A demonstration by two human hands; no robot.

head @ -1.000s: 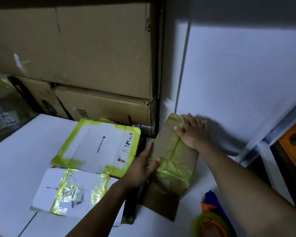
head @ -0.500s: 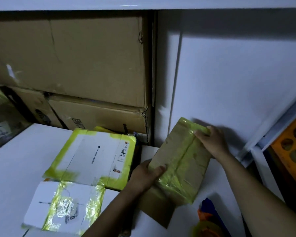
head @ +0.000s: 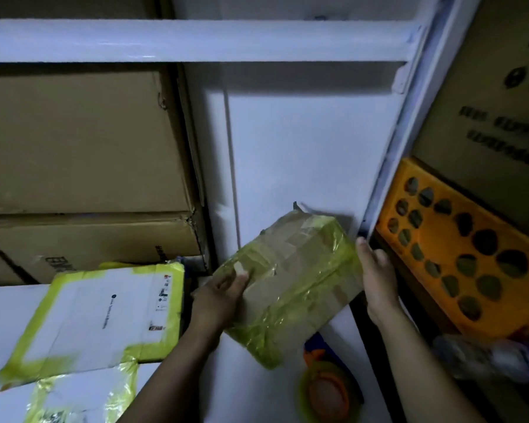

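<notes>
A brown cardboard parcel (head: 290, 282) wrapped in yellow-green tape is held up off the white shelf, tilted. My left hand (head: 219, 296) grips its left edge, thumb on top. My right hand (head: 376, 279) holds its right end, fingers behind the parcel. To the left, a white parcel with yellow tape borders (head: 110, 312) lies flat on the shelf, and another taped white parcel (head: 64, 398) lies in front of it.
Large cardboard boxes (head: 80, 141) are stacked at the back left. A white shelf beam (head: 196, 41) runs overhead and a white wall panel (head: 297, 148) stands behind. An orange perforated crate (head: 458, 254) sits at right. A roll of tape (head: 327, 392) lies on the shelf (head: 257, 392) near me.
The brown parcel was lying on the shelf; both hands have lifted it up and toward the right. The view has tilted upward, showing the overhead beam.
</notes>
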